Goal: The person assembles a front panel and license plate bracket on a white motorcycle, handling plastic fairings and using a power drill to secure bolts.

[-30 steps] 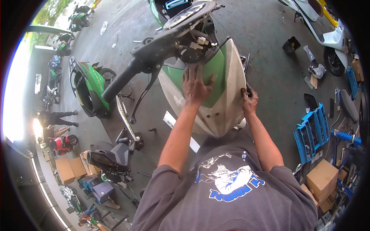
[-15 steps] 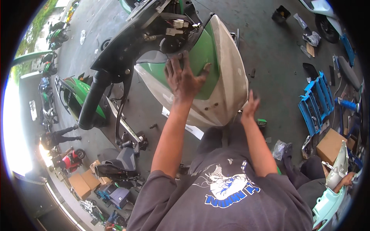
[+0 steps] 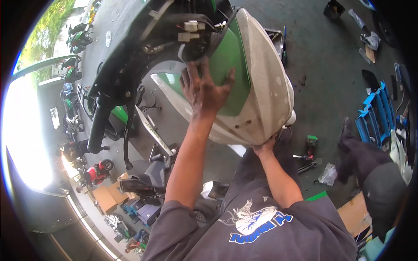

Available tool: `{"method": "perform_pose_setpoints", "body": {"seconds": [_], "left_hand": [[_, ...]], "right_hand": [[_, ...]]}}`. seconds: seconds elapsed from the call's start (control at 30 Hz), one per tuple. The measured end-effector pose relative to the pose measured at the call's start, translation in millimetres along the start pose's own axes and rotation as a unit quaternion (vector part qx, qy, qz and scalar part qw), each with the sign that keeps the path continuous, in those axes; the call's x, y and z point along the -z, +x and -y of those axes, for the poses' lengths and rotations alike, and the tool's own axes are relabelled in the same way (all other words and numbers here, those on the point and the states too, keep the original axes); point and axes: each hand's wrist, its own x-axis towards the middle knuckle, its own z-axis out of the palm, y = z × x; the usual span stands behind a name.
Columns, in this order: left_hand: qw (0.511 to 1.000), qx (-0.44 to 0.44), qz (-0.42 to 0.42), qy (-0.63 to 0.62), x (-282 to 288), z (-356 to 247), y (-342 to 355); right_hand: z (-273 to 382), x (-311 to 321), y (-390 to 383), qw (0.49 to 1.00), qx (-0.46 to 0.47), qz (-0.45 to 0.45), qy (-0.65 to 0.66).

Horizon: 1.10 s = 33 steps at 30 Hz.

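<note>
A white front fairing (image 3: 265, 100) with a green centre panel (image 3: 230, 52) sits below a black handlebar assembly (image 3: 115, 78) with exposed connectors (image 3: 191, 25). Spread fingers of my left hand (image 3: 202, 91) rest on the green panel, just below the connectors. At the fairing's bottom edge is my right hand (image 3: 265, 147), its fingertips partly hidden beneath it, so their grip is unclear. The brake lever (image 3: 128, 139) hangs left of my left forearm.
A co-worker's dark-clothed leg (image 3: 365, 165) is at right, near blue panels (image 3: 374, 113). A green-black tool (image 3: 311, 143) and bag (image 3: 326, 174) lie on the floor (image 3: 318, 87). Scooters (image 3: 93, 172), cardboard boxes (image 3: 106, 195) and a seat (image 3: 154, 174) are at left.
My right hand has moved from the fairing's right side down to its bottom edge. My left hand stays on the green panel. A co-worker has appeared at the right.
</note>
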Motion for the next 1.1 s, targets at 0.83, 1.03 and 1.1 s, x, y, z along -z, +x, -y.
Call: {"method": "perform_pose_setpoints", "body": {"seconds": [0.83, 1.03, 1.1], "left_hand": [[1.0, 0.024, 0.013, -0.004, -12.8, -13.2, 3.9], [0.999, 0.037, 0.004, 0.01, -10.0, -0.7, -1.5], [0.999, 0.033, 0.003, -0.003, -16.2, -2.9, 1.7]], "right_hand": [[3.6, 50.8, 29.9, 0.994, 0.091, -0.054, -0.019], [12.9, 138.9, -2.4, 0.87, 0.058, -0.488, -0.04], [17.0, 163.9, -7.9, 0.857, 0.065, -0.51, -0.042]]}}
